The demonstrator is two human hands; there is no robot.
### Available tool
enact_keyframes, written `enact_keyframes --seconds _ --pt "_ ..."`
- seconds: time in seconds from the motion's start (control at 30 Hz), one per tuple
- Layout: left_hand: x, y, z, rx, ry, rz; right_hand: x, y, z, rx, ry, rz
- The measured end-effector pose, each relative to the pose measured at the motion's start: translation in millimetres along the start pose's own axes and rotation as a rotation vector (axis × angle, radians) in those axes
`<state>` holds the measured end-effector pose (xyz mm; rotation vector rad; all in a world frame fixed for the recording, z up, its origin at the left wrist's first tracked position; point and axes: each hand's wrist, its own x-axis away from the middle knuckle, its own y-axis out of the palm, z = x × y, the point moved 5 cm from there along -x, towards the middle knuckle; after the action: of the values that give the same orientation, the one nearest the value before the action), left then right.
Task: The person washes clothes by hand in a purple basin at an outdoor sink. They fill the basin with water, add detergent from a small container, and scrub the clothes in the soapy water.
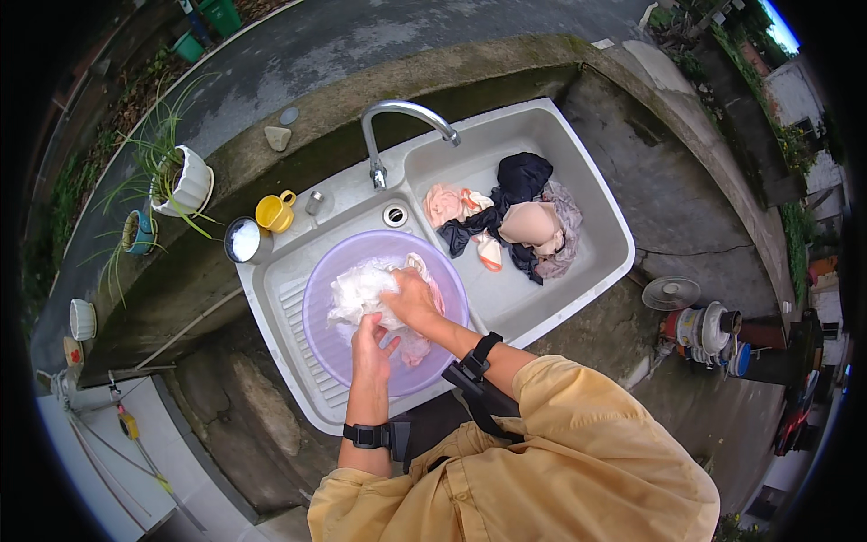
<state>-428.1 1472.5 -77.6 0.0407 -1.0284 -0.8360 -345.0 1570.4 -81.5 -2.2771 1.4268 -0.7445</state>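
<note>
A translucent purple basin (315,339) stands in the left bowl of a grey double sink (271,305). Inside it, a wet white garment (355,291) is bunched up among suds. My right hand (412,298) grips the garment from its right side. At its lower edge, the fingertips of my left hand (371,349) hold the cloth, with some fingers spread away from it. Pink cloth (414,349) lies partly under my right arm in the basin. Several more garments lie in the right bowl, among them a beige bra (532,223) and a black bundled garment (525,176).
A chrome faucet (406,107) arches over the right bowl. On the sink's left rim stand a yellow cup (274,213) and a container of white powder (245,242). Potted plants in a white pot (183,183) and a blue pot (139,232) line the concrete ledge (325,95).
</note>
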Motion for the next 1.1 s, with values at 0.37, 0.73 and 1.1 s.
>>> enact_keyframes --seconds 0.37,0.73,1.1 --pt "-26 -35 -9 0.234 -0.051 -0.104 16 29 -48 0.205 -0.382 -0.302" --pt "-32 -65 12 0.372 -0.058 -0.100 -134 -24 -28 -0.088 0.116 -0.195" --pt "-34 -67 4 0.436 -0.029 -0.030 -210 28 -10 0.352 0.064 -0.176"
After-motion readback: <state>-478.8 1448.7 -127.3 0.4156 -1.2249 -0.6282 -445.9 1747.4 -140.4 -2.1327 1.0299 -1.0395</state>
